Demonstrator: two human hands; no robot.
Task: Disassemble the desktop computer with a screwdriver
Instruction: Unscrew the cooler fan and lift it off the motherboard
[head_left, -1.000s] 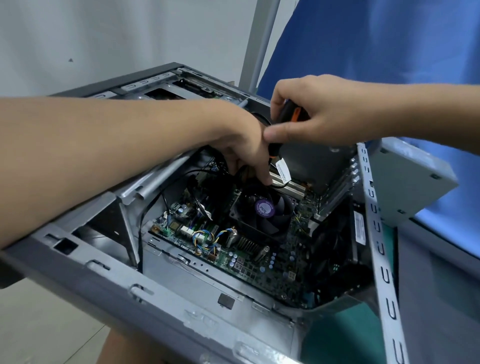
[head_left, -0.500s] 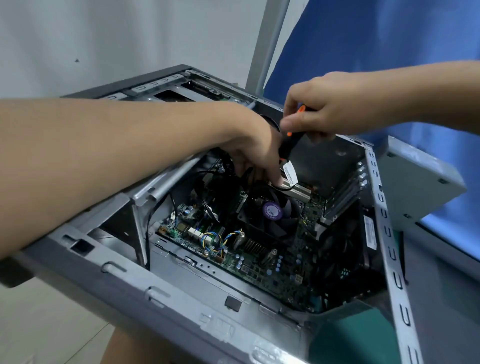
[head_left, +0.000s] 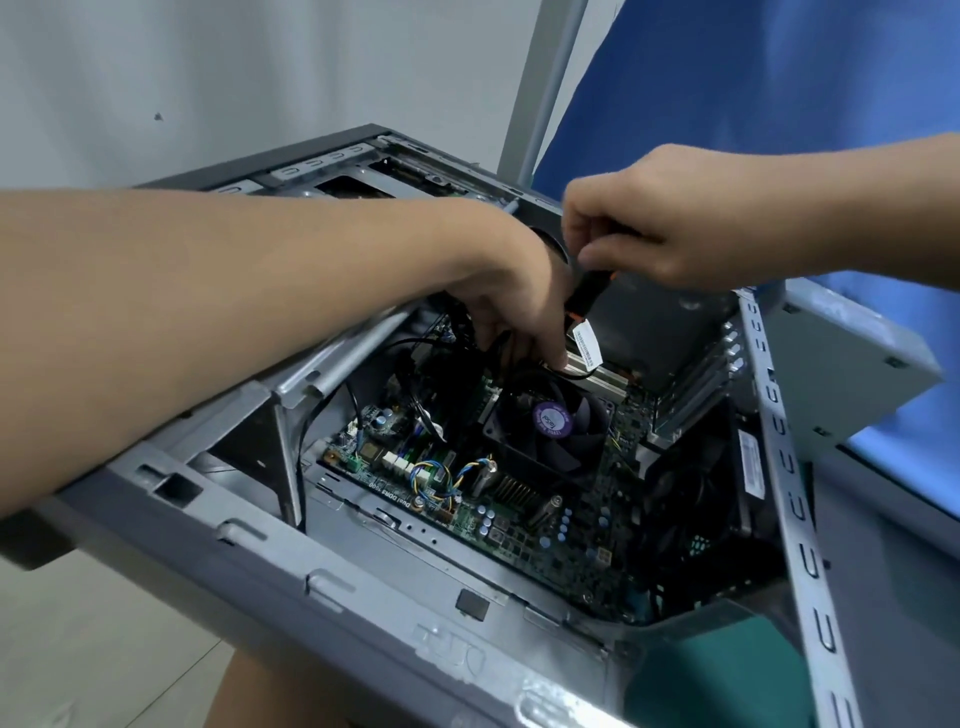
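Just above the black round cooler fan inside the open grey metal computer case, the right hand gripped a black-and-orange screwdriver. The left hand reached in beside it, its grasp unclear.

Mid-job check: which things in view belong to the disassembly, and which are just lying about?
Job in hand:
open grey metal computer case
black-and-orange screwdriver, gripped by the right hand
left hand reaching inside beside the black cooling fan with purple label
green motherboard

Lying about:
blue backdrop
grey metal pole
teal surface beneath the case
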